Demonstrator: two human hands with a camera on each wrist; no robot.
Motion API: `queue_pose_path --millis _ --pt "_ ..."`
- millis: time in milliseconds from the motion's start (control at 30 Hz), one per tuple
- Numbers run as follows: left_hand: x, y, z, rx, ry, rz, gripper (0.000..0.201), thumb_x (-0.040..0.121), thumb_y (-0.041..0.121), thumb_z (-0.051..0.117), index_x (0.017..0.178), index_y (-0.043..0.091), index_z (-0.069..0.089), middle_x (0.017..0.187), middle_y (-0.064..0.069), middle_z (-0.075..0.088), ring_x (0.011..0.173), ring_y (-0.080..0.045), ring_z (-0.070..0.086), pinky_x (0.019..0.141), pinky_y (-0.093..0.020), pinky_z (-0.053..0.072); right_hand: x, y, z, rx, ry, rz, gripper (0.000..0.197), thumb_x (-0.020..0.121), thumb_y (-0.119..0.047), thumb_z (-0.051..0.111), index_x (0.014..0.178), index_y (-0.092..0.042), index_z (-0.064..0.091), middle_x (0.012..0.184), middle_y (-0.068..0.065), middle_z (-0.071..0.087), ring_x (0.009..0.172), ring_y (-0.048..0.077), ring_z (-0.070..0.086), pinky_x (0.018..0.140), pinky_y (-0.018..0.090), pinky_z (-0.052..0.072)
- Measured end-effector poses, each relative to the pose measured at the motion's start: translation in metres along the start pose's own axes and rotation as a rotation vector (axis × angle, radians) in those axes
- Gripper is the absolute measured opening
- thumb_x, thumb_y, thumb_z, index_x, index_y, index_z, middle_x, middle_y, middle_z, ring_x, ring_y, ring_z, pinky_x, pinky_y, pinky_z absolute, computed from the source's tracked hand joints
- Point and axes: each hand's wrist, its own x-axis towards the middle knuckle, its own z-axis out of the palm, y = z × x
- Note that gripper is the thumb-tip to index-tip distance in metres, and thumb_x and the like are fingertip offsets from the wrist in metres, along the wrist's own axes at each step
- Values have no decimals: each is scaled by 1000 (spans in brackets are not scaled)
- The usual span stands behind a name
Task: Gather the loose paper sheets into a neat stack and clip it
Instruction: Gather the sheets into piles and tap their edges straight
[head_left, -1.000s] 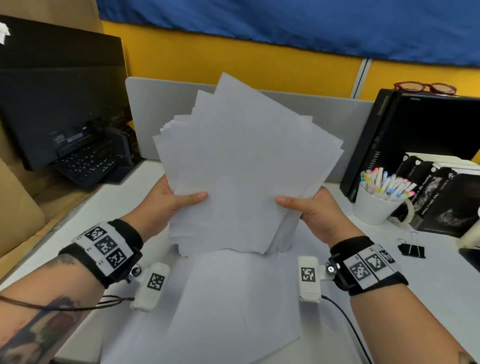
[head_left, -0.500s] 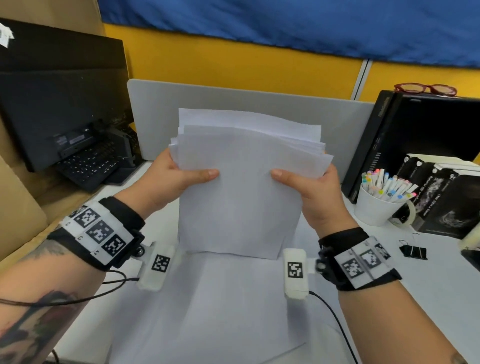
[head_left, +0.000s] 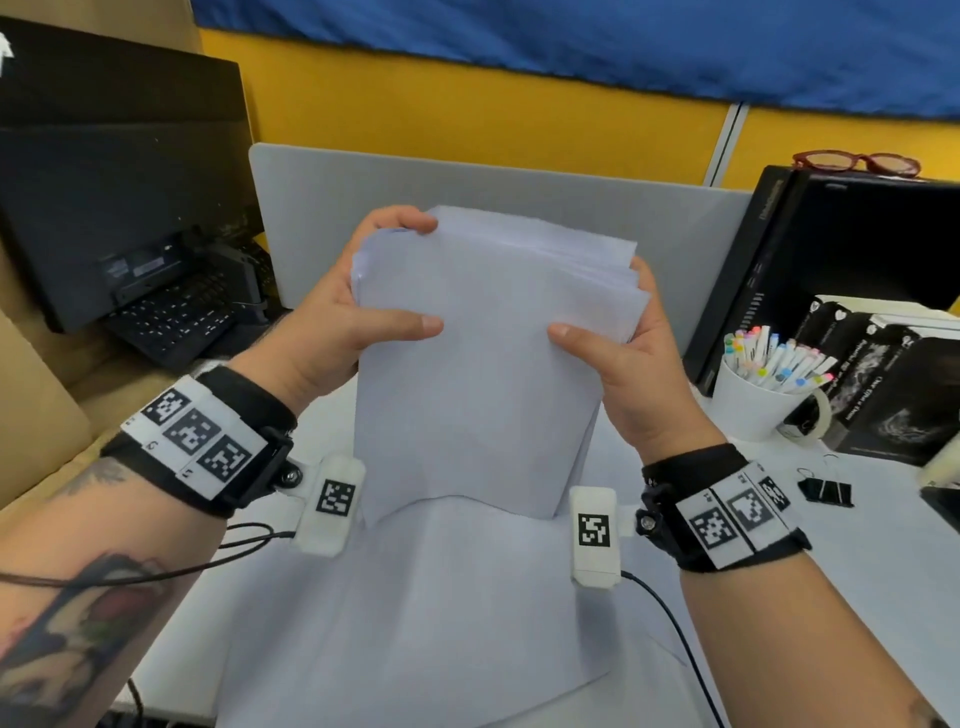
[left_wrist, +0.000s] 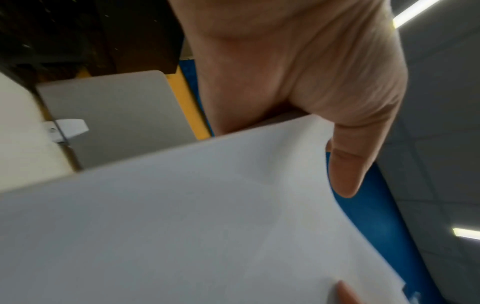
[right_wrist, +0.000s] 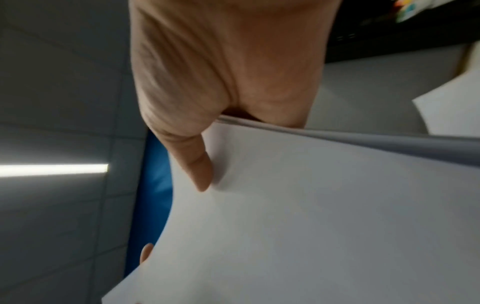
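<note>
A stack of white paper sheets (head_left: 483, 374) stands upright on its lower edge in the middle of the desk, its upper edges nearly even. My left hand (head_left: 358, 306) grips its left side, thumb across the front and fingers curled over the top left corner. My right hand (head_left: 618, 338) grips the right side, thumb on the front face. Both wrist views show the same sheets, stack (left_wrist: 207, 216) and stack (right_wrist: 311, 205), with a thumb pressed on them. More loose sheets (head_left: 441, 613) lie flat under the stack. A black binder clip (head_left: 826, 488) lies on the desk to the right.
A white mug of coloured markers (head_left: 769, 384) stands right of the stack, with dark boxes (head_left: 893, 384) behind it. A black keyboard (head_left: 171, 317) and monitor sit at the left. A grey divider (head_left: 519, 187) rises behind the stack. The white desk (head_left: 857, 571) runs along the right.
The fanned, crooked sheets have been squared into a narrower upright stack. Both hands slid up its sides, the left one reaching the top corner.
</note>
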Motion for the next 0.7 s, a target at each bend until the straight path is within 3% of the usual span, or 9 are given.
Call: queue_pose_path --millis 100,233,367,500,633,700 --pt "-11 -26 -4 -29 99 -103 86 71 10 82 142 45 48 139 -3 64 126 -26 64 95 -41 59 -4 22 -5 4 35 239 53 79 3 75 128 -6 59 121 11 71 110 27 69 97 46 55" --pt "-26 -67 -9 -5 156 -327 74 75 15 82 143 12 53 129 -7 72 120 -28 69 96 -41 59 -17 59 -13 -110 -63 520 48 76 -9 82 121 -10 68 115 5 75 108 23 71 103 48 52" --pt "-41 -87 -9 62 158 -544 45 83 23 78 127 19 66 118 2 78 114 -22 72 103 -43 54 -17 68 -8 -147 17 491 29 88 -22 76 116 -15 70 112 2 77 103 19 73 97 42 56" --pt "-34 -88 -16 113 187 -648 33 93 21 72 126 15 68 115 -5 79 105 -30 75 98 -50 56 -15 70 1 -191 93 459 20 94 -22 69 114 -18 68 111 2 76 97 20 75 86 37 60" --pt "-35 -100 -27 108 207 -847 29 94 14 72 122 8 67 110 -12 79 100 -36 75 90 -48 58 -9 75 -16 -264 98 668 30 94 -24 69 117 -5 64 103 10 74 82 23 72 65 33 59" --pt "-43 -115 -29 155 229 -925 31 94 12 72 123 5 67 110 -15 78 102 -39 74 94 -51 57 -6 77 -36 -366 86 739 36 93 -25 71 121 -4 63 110 10 70 92 24 69 70 32 56"
